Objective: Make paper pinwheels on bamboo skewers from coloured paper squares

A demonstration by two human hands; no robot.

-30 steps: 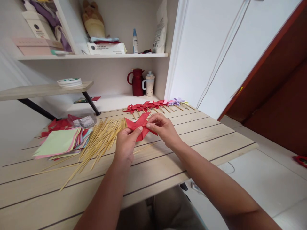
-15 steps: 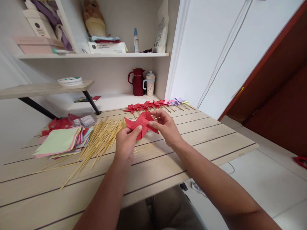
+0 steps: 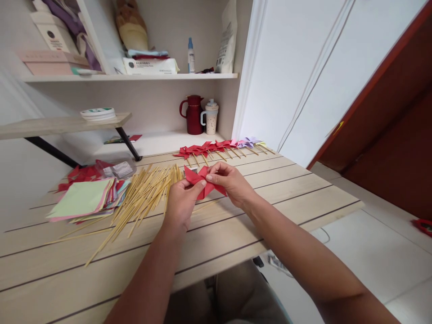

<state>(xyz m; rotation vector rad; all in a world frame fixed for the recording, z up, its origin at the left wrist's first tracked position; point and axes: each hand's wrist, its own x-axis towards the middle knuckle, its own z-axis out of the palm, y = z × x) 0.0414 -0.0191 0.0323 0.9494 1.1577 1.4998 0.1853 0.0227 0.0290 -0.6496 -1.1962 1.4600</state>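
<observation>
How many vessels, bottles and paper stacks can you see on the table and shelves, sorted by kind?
Dark red jug: 1
White cup with lid: 1
Blue-capped bottle: 1
Stack of coloured paper sheets: 1
Red folded paper piece held by the left hand and right hand: 1
Total: 5

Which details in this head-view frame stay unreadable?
- Centre of the red paper pinwheel: covered by the left hand and right hand.
- Any pin or stick in it: hidden by fingers.
- Print on the white packet on the shelf: too small.
- Top-shelf boxes: cut off by the frame edge.
</observation>
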